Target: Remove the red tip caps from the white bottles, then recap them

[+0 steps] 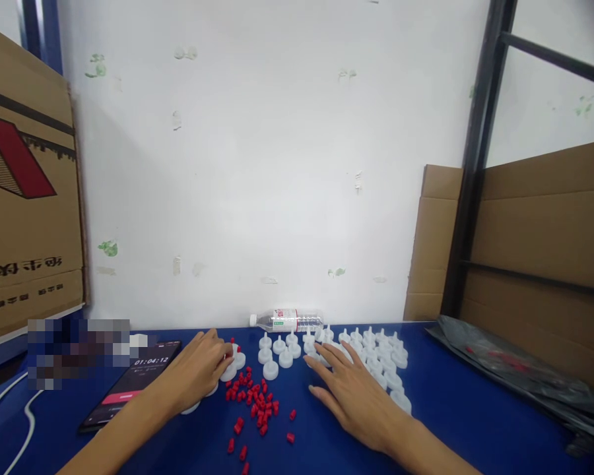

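Note:
My left hand (204, 367) is on the left of the blue table, fingers curled down beside a few white nozzle caps with red tips (238, 359). Whatever its fingers pinch is mostly hidden behind them. Loose small red caps (261, 404) are scattered between my two hands. My right hand (349, 389) reaches over the near left side of a cluster of white nozzle caps (383, 356), its fingers spread and holding nothing that I can see. Several more white nozzle caps (279, 346) stand upright between the hands, towards the wall. My left forearm partly covers other white caps (191, 409).
A clear plastic bottle (287, 320) lies along the wall. To the left are a phone (129, 382) showing a timer, a white cable (30, 422) and a large cardboard box (27, 198). A grey plastic bag (519, 376) lies at the right, before cardboard sheets (544, 264) and a dark metal post (475, 158).

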A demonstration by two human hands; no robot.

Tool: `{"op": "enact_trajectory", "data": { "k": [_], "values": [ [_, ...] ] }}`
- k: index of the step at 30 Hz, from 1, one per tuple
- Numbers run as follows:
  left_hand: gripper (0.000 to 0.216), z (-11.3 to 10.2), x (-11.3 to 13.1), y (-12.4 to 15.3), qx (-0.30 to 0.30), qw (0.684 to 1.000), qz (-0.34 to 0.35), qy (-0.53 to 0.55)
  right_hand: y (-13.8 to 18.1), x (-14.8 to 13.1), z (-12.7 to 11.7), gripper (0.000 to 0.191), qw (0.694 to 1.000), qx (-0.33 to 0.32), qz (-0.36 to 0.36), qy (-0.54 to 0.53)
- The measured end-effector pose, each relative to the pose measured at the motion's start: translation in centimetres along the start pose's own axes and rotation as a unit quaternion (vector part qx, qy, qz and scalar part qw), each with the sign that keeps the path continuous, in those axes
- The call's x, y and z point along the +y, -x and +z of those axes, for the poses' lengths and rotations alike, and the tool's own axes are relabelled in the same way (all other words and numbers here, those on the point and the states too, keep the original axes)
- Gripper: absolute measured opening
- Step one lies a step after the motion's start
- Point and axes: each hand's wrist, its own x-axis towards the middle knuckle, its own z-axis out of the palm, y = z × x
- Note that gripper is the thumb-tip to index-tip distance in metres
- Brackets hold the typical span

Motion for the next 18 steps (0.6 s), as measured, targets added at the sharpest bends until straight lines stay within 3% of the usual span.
{"op": "enact_trajectory", "data": {
  "k": [6, 11, 18],
  "values": [
    [0.032, 0.7, -0.2, 0.0, 0.005, 1.000, 0.006, 0.018, 0.0, -0.1, -0.2, 0.039, 1.000, 0.014, 0.005, -0.026],
    [0.023, -0.5, -0.1, 0.3, 0.052, 0.995, 0.037, 0.071, -0.2, -0.6, -1.2, 0.030, 0.998, 0.037, -0.011, -0.057],
    [0.012, 0.1, -0.1, 1.0, 0.018, 0.991, 0.058, 0.121, -0.1, -0.8, -1.2, 0.026, 0.998, 0.024, 0.007, -0.062]
  ]
}}
